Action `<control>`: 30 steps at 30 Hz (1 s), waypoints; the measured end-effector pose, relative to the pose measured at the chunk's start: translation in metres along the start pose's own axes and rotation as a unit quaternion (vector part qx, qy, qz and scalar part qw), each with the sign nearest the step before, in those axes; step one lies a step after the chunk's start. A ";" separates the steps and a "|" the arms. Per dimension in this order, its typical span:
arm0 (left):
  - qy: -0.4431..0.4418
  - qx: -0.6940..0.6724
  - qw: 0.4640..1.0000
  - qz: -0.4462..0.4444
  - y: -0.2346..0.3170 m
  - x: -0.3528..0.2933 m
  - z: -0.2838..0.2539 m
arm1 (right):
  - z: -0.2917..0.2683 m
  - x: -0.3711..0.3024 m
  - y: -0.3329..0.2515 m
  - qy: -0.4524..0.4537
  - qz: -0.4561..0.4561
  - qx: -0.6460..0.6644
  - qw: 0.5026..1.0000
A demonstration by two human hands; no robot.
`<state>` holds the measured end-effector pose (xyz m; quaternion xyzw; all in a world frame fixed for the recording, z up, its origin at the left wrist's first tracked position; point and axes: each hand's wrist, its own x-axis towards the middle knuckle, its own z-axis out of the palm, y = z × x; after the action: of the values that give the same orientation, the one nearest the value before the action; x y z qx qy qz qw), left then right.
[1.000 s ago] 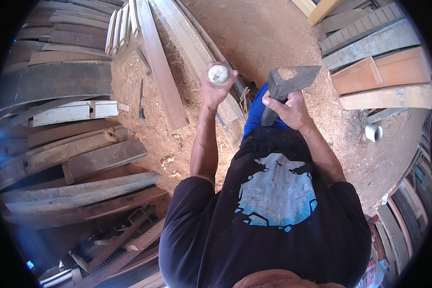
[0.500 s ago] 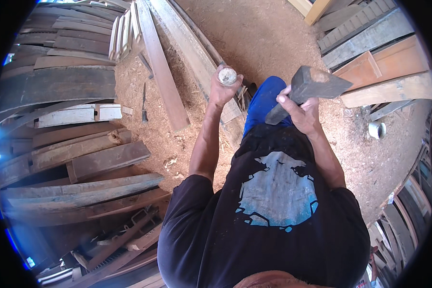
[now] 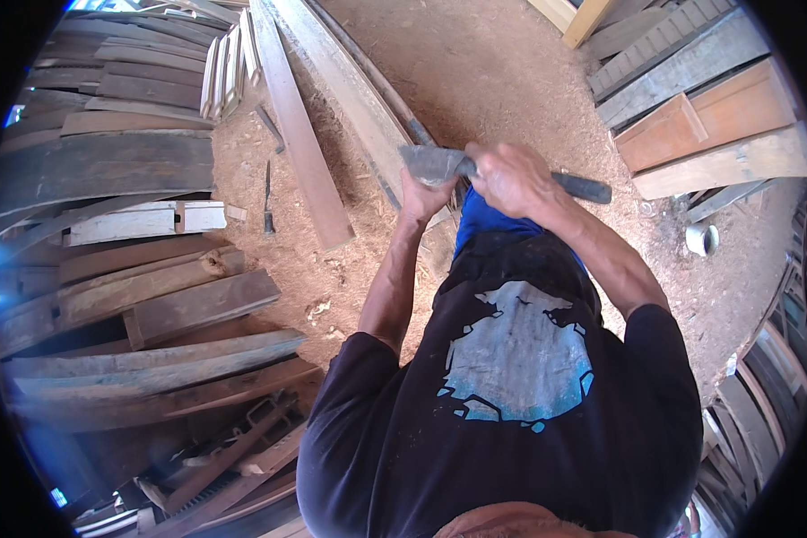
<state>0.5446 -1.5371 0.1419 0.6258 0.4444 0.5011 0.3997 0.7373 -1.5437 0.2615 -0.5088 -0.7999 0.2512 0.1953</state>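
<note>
My right hand is closed around a dark wooden mallet, whose handle sticks out to the right. The mallet's blocky grey head lies over my left hand, at the top of the upright round-ended tool handle gripped there. That handle is now hidden under the mallet; whatever is at its lower end cannot be seen. Below my hands, a long pale timber runs away toward the upper left. My blue-clad leg is beside its near end.
A narrower brown plank lies left of the timber. Near it on the shavings-strewn floor is a thin dark-handled tool. Stacked boards line the left side; more boards lean at the right, near a white cup-like container.
My right hand has swung the mallet up and left, from over my right thigh onto the top of the tool handle in my left hand. My left hand has barely moved.
</note>
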 end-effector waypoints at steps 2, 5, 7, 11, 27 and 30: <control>0.009 -0.006 0.999 -0.044 0.002 -0.002 0.000 | -0.005 0.003 -0.003 -0.030 0.015 -0.020 0.999; 0.022 -0.005 0.999 -0.041 -0.007 -0.003 0.002 | -0.002 -0.007 -0.005 0.046 -0.029 0.057 0.997; 0.028 -0.025 0.999 0.016 0.004 0.003 0.007 | 0.017 -0.011 0.002 0.127 -0.077 0.107 0.983; -0.002 -0.014 0.997 -0.079 -0.005 -0.003 0.000 | 0.002 0.004 -0.001 -0.101 0.076 -0.041 0.991; 0.063 0.036 0.997 -0.035 -0.041 0.041 0.009 | -0.049 -0.053 -0.030 0.105 0.054 0.337 0.934; 0.060 0.026 0.997 -0.044 -0.015 0.022 0.011 | -0.058 -0.057 -0.028 0.164 0.001 0.332 0.929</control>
<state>0.5553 -1.5125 0.1322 0.5842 0.5077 0.5080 0.3780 0.7729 -1.5935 0.3211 -0.4499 -0.6272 0.4151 0.4816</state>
